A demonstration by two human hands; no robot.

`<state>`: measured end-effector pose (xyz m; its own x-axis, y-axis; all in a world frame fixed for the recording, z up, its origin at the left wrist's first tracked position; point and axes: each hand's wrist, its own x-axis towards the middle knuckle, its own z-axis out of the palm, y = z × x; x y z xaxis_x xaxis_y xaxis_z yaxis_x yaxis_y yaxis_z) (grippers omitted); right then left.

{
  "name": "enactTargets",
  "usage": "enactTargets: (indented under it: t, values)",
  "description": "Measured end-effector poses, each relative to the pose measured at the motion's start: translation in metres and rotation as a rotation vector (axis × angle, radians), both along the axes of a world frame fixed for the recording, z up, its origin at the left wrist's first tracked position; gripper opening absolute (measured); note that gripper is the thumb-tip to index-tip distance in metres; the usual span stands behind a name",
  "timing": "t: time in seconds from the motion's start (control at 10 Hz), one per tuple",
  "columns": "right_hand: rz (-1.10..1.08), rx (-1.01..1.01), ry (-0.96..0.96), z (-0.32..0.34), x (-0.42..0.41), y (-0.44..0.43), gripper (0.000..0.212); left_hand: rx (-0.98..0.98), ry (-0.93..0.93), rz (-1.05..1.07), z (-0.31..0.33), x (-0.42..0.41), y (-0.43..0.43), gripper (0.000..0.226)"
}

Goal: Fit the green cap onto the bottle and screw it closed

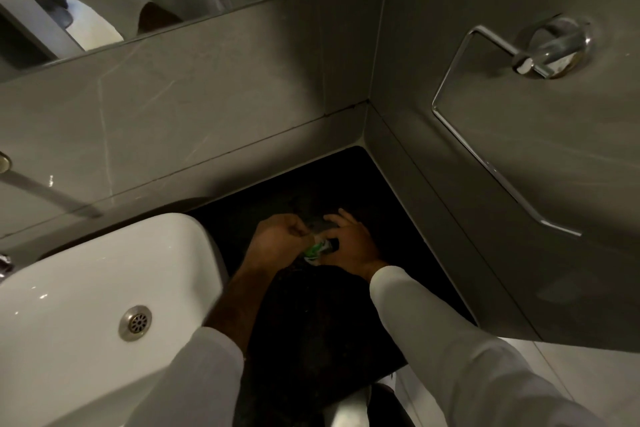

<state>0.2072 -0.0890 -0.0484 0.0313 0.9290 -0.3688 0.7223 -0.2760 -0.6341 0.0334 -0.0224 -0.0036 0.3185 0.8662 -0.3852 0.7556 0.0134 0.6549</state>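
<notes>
Bottle [317,249] and green cap are meeting between two hands over a dark counter [398,218], just beside a white sink [104,274] lying at nine o'clock. The bottle, green and white, is lying tilted, its long axis running from about seven o'clock up toward two o'clock, its dark end pointing at the right hand [349,243]. The left hand [277,241] is closing its fingers round the lower, seven o'clock end of the bottle. The right hand is hovering at three o'clock, fingers half spread and curling over the dark end; whether the cap is pinched there cannot be told, the spot being small and dim. Both hands are touching or nearly touching the bottle, the left seeming the firmer holder. Screwing probably calls for the right hand twisting about that slanted axis.
</notes>
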Motion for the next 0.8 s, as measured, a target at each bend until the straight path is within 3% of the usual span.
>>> enactTargets:
  t: [0.4,0.5,0.7,0.8]
  values:
    - [-0.023,-0.025,-0.018,-0.004,-0.001,0.0,0.061,-0.105,-0.121,0.096,-0.006,0.004,-0.007,0.015]
    - [-0.105,-0.073,0.044,-0.008,-0.003,-0.005,0.085,-0.095,-0.154,0.092,-0.006,0.003,-0.009,0.015]
    - [-0.05,-0.088,0.048,0.039,0.014,-0.016,0.104,-0.077,-0.206,0.174,0.019,-0.012,-0.011,0.038]
    - [-0.078,0.036,0.067,0.065,0.028,-0.03,0.091,-0.033,-0.081,0.161,0.039,-0.022,-0.016,0.038]
